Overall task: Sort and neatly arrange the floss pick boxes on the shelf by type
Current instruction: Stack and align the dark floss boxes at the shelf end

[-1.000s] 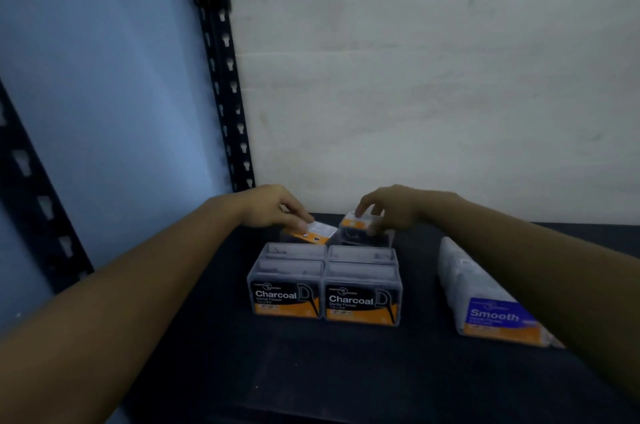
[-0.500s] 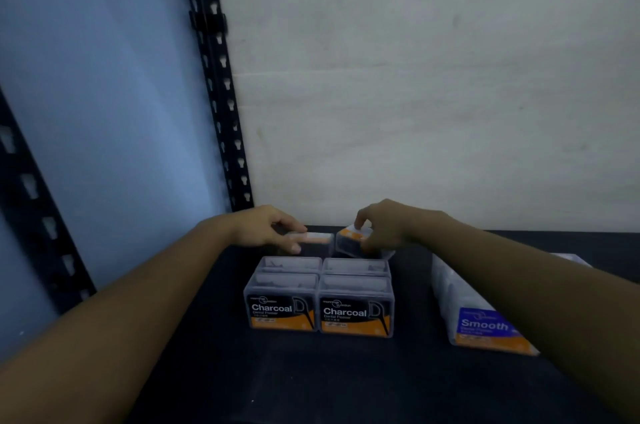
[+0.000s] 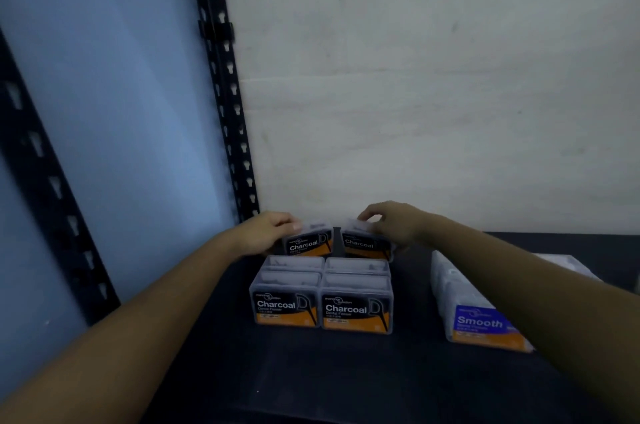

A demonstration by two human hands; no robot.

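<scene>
Near the back of the dark shelf (image 3: 346,375), my left hand (image 3: 266,231) grips a clear Charcoal floss pick box (image 3: 308,243), label facing me. Beside it, my right hand (image 3: 391,223) holds a second Charcoal box (image 3: 363,245), tilted slightly. Both held boxes stand upright behind a block of several Charcoal boxes; its front pair (image 3: 320,307) shows black and orange labels. A row of clear Smooth boxes with a purple and orange label (image 3: 479,323) runs along the right, partly hidden by my right forearm.
A black slotted upright (image 3: 225,94) rises at the back left corner. A second slotted post (image 3: 52,188) slants at the left edge. The pale back wall (image 3: 433,94) stands just behind the held boxes. Bare shelf lies in front of the boxes.
Both held boxes have turned from lying flat to standing upright with their labels facing me. The camera view has tilted down slightly and the hands sit a little further apart.
</scene>
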